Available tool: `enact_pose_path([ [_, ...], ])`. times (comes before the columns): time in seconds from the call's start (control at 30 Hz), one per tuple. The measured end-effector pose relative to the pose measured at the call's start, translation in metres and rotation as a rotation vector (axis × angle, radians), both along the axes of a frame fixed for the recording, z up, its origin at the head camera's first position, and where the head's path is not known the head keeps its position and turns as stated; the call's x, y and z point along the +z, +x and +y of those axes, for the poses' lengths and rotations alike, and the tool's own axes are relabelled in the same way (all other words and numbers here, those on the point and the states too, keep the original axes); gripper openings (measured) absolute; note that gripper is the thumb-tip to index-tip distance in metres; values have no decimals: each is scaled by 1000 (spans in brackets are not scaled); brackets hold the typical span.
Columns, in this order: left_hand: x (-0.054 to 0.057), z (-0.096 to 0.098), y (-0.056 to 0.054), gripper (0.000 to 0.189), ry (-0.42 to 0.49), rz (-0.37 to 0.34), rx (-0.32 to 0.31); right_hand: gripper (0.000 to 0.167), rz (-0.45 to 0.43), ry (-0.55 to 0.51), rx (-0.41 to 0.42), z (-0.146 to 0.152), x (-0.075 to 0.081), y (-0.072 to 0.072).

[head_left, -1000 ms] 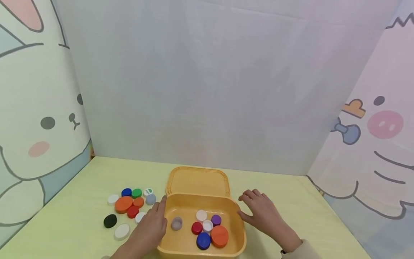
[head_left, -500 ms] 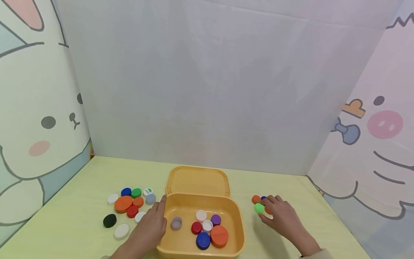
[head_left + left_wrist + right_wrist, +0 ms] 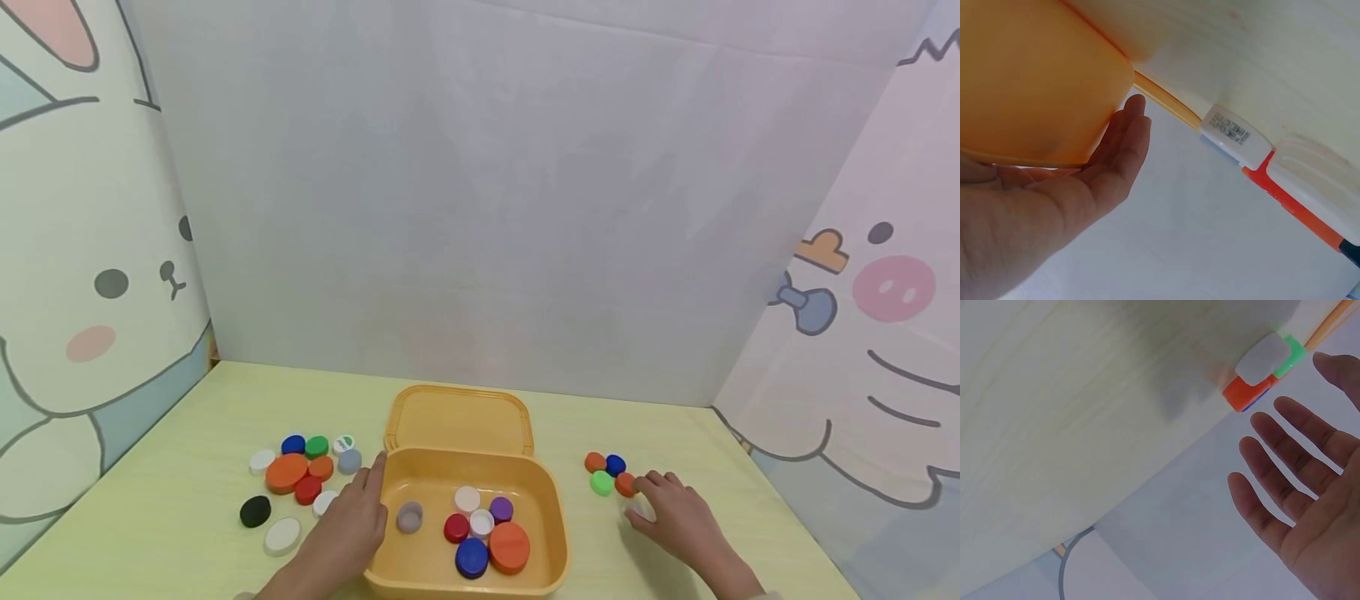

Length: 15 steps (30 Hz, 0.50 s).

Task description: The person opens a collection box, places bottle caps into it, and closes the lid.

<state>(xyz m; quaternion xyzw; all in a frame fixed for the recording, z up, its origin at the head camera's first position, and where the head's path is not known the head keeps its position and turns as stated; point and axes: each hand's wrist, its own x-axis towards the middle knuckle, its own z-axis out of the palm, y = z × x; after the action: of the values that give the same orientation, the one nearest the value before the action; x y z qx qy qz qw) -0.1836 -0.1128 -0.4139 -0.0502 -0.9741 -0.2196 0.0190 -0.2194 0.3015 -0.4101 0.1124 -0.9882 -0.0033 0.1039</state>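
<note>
A yellow plastic box (image 3: 551, 533) holds several bottle caps, among them a blue cap (image 3: 472, 557), an orange cap (image 3: 509, 547) and a purple cap (image 3: 501, 509). My left hand (image 3: 348, 525) grips its left side; in the left wrist view the fingers (image 3: 1129, 144) lie against the outer wall, and the thumb is mostly hidden. Right of the box, my right hand (image 3: 678, 521) reaches over a white cap (image 3: 1263, 359), fingers spread and apart from it in the right wrist view. Beside that cap lie an orange cap (image 3: 626, 484), a green cap (image 3: 602, 482) and a blue cap (image 3: 615, 465).
Behind the box lies its yellow lid (image 3: 459, 421). Left of it, several more caps are grouped on the pale table (image 3: 187, 500), including a large orange cap (image 3: 287, 473) and a black cap (image 3: 256, 511). A grey cloth (image 3: 480, 208) hangs behind the table.
My right hand has moved from the box's right rim out to the right, uncovering the caps there, and now hovers by the white one. The left hand has stayed at the box.
</note>
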Motion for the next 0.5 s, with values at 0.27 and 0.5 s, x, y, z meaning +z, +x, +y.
enact_pose_path([
  [0.27, 0, 0, 0, 58, 4, -2, -3, 29, -107, -10, -51, 7, -5, -1],
  [0.5, 1, 0, 0, 58, 10, -9, -4, 30, -121, -8, -56, 11, -10, -2],
])
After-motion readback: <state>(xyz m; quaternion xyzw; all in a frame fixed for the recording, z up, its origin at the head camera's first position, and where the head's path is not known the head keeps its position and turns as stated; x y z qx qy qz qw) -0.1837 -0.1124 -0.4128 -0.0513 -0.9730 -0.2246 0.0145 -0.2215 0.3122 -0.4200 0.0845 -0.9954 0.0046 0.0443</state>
